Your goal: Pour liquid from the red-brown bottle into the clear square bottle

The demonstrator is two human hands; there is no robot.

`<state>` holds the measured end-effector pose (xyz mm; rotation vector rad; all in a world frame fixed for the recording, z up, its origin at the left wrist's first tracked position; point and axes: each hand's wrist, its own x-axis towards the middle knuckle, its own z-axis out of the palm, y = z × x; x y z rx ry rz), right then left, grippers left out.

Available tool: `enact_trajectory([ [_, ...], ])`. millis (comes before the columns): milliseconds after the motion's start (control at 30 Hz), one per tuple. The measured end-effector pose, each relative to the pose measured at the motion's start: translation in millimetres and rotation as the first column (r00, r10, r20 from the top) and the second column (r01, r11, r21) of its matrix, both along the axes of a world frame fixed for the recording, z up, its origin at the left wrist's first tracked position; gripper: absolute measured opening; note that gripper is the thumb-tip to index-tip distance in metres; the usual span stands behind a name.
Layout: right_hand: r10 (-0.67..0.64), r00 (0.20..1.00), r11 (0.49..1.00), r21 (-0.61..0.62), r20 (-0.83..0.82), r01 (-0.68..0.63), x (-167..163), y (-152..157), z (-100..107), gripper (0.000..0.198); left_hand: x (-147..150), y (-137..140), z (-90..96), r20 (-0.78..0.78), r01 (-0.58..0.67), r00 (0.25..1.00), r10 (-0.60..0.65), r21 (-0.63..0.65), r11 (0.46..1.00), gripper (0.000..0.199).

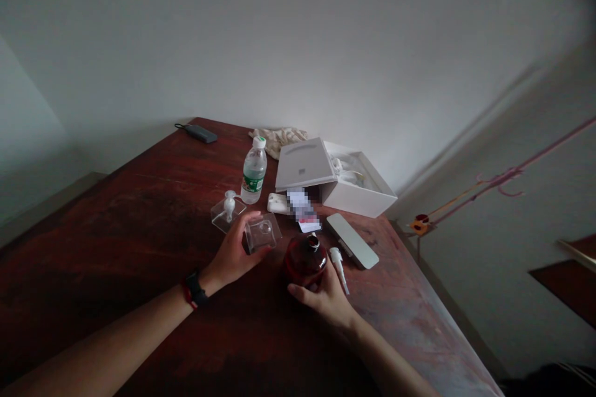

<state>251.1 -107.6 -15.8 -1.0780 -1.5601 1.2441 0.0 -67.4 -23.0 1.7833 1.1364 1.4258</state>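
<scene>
My left hand point(238, 253) curves around a clear plastic tray point(263, 232) with a round bump, its fingers at the far edge and thumb at the near edge. My right hand point(328, 294) is wrapped around the side of a dark amber bottle point(305, 262), which stands upright with its neck uncapped. Just right of that bottle lies a white pump head point(339, 267) with a tube. Beyond my left hand, a second clear plastic piece point(218, 216) sits beside a small white-and-clear stemmed object point(230, 205).
A water bottle point(254, 177) with a green label stands farther back. Behind the tray are a white case point(278, 203), cards point(305, 211) and an opened white box point(361, 198). A grey-green case point(352, 240) lies right, a cloth point(279, 138) and dark device point(200, 133) at the back.
</scene>
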Motion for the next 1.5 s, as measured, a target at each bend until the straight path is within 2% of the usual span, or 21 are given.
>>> enact_trajectory([
  [133, -0.001, 0.998, 0.995, 0.099, 0.058, -0.005, 6, 20, 12, 0.093, 1, -6, 2.2, 0.094, 0.041, 0.995, -0.039, -0.014, 0.999, 0.075],
  [300, -0.009, 0.994, 0.991, 0.137, 0.105, -0.005, 15, 34, 12, 0.089, -1, -14, 7.4, -0.009, 0.054, 0.998, -0.054, -0.069, 0.996, 0.069],
  [533, -0.043, 0.996, 0.995, 0.091, 0.084, 0.035, 24, 21, 17, 0.092, -2, -18, 5.8, -0.059, 0.094, 0.993, -0.100, -0.106, 0.990, 0.072],
  [667, -0.026, 0.992, 0.990, 0.138, 0.127, 0.009, 29, 19, 22, 0.092, -4, -17, 10.5, -0.055, 0.089, 0.994, -0.093, -0.060, 0.994, 0.076],
  [867, 0.009, 0.982, 0.983, 0.176, 0.189, -0.043, 36, 25, 25, 0.089, -4, -15, 8.4, 0.044, 0.106, 0.994, -0.103, -0.075, 0.992, 0.091],
  [1067, -0.014, 0.980, 0.974, 0.224, 0.200, -0.032, 32, 24, 34, 0.083, -6, -6, 1.7, 0.157, 0.148, 0.979, -0.131, -0.101, 0.984, 0.092],
  [1267, -0.085, 0.961, 0.960, 0.281, 0.262, 0.008, 33, 24, 28, 0.082, -11, 1, 1.5, 0.275, 0.223, 0.945, -0.176, -0.150, 0.963, 0.093],
  [1500, -0.105, 0.927, 0.934, 0.357, 0.359, -0.033, 35, 26, 29, 0.083, -11, -2, 1.4, 0.295, 0.301, 0.925, -0.239, -0.187, 0.935, 0.092],
])
